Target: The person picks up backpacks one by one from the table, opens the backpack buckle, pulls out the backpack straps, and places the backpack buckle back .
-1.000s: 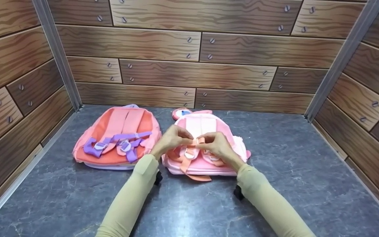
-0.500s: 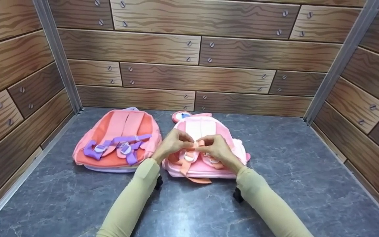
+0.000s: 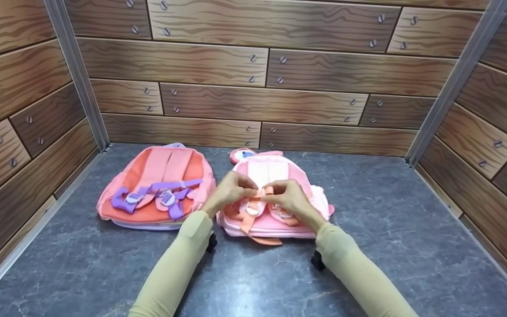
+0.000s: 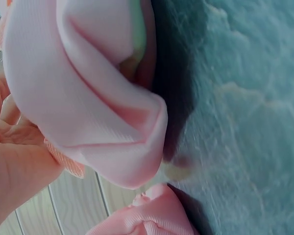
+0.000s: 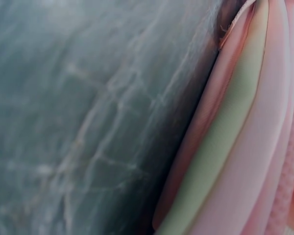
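Note:
A pink backpack (image 3: 299,176) lies with its shoulder straps facing up. Over its middle, my left hand (image 3: 231,189) pinches an orange strap (image 3: 259,193) between thumb and fingers. My right hand (image 3: 292,198) grips the same strap from the other side, fingertips close to the left ones, with a small white fastener partly hidden between them. Loose orange strap ends (image 3: 248,223) hang below past white buckles. In the left wrist view, pink fabric (image 4: 44,73) covers most of the left hand (image 4: 19,161). The right wrist view shows mainly the backpack's layered pink and green side (image 5: 235,142).
To the left lies a coral backpack (image 3: 148,165), its purple straps (image 3: 176,182) fastened across. A red fish-like part with an eye (image 3: 242,155) sticks out behind the pink one. Wood-patterned walls (image 3: 218,99) enclose the dark marbled table (image 3: 376,211) at the back and sides.
The head view tilted slightly between one second and half a second ago. Both hands stay at the orange strap, the right fingers having shifted slightly around it.

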Motion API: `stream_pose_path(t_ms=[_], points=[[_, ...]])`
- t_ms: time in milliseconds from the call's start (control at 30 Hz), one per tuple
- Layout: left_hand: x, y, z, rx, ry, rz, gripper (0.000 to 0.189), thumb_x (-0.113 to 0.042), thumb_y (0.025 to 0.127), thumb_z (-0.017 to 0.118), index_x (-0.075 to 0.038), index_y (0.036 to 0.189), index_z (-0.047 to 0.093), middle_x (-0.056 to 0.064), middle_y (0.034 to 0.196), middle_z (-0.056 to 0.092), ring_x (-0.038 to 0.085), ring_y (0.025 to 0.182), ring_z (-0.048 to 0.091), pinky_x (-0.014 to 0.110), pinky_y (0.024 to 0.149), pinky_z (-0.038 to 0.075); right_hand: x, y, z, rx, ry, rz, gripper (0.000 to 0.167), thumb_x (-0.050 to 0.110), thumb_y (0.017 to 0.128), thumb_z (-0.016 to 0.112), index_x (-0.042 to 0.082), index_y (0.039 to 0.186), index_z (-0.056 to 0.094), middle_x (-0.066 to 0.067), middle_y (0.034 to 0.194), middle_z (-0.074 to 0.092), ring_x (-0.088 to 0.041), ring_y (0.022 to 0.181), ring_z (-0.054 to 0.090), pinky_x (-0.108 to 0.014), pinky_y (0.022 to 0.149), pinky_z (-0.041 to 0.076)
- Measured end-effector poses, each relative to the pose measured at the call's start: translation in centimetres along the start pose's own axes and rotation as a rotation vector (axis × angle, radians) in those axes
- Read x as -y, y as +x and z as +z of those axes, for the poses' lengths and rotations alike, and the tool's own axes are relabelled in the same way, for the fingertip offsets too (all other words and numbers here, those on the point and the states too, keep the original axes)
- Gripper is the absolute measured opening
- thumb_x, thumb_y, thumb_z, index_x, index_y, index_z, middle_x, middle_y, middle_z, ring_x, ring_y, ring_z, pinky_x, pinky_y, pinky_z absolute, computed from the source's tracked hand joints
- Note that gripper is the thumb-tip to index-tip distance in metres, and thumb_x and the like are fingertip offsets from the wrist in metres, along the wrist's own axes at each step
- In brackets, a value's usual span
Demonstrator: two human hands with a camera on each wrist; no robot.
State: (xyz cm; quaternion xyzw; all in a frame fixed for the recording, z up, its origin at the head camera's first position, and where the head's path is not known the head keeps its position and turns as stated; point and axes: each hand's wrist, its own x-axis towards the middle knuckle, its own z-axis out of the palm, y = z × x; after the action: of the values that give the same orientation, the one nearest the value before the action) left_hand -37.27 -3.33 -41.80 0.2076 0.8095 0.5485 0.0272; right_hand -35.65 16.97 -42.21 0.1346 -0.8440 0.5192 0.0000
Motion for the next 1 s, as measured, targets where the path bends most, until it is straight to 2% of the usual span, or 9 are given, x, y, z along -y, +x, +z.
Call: stream_pose_path(t_ms=[233, 500, 767, 1000], points=[[0.02, 0.23, 0.44, 0.014, -0.042, 0.016, 0.009, 0.001, 0.083, 0.071, 0.003, 0.091, 0.075, 0.007, 0.080, 0.072, 0.009, 0.070, 0.058, 0.020, 0.065, 0.047, 0.10, -0.03, 0.08, -0.002, 0.025, 0.013, 0.023, 0.014, 0.075, 0.084, 0.008, 0.096, 0.076, 0.002, 0.079, 0.070, -0.006, 0.068, 0.058, -0.018, 0.054, 0.044], [0.20, 0.07, 0.02, 0.013, -0.065, 0.037, 0.011, -0.002, 0.082, 0.074, 0.004, 0.091, 0.075, 0.008, 0.081, 0.072, 0.010, 0.071, 0.058, 0.021, 0.065, 0.046, 0.07, -0.09, -0.05, -0.006, 0.012, 0.022, 0.022, 0.015, 0.075, 0.085, 0.009, 0.095, 0.076, 0.001, 0.081, 0.070, -0.008, 0.071, 0.059, -0.019, 0.056, 0.046], [0.15, 0.15, 0.07, 0.007, -0.038, 0.008, 0.009, -0.001, 0.083, 0.073, 0.002, 0.091, 0.075, 0.007, 0.081, 0.072, 0.010, 0.071, 0.058, 0.021, 0.066, 0.046, 0.19, -0.12, -0.03, -0.005, 0.026, 0.021, 0.023, 0.014, 0.075, 0.085, 0.009, 0.096, 0.076, 0.002, 0.080, 0.069, -0.008, 0.072, 0.059, -0.018, 0.056, 0.044], [0.03, 0.27, 0.39, 0.020, -0.030, 0.039, 0.009, 0.001, 0.084, 0.071, 0.003, 0.092, 0.075, 0.009, 0.082, 0.072, 0.010, 0.072, 0.058, 0.020, 0.067, 0.048, 0.11, -0.16, -0.04, -0.001, 0.038, 0.007, 0.024, 0.012, 0.076, 0.084, 0.009, 0.098, 0.076, 0.002, 0.079, 0.069, -0.008, 0.068, 0.058, -0.018, 0.054, 0.044]])
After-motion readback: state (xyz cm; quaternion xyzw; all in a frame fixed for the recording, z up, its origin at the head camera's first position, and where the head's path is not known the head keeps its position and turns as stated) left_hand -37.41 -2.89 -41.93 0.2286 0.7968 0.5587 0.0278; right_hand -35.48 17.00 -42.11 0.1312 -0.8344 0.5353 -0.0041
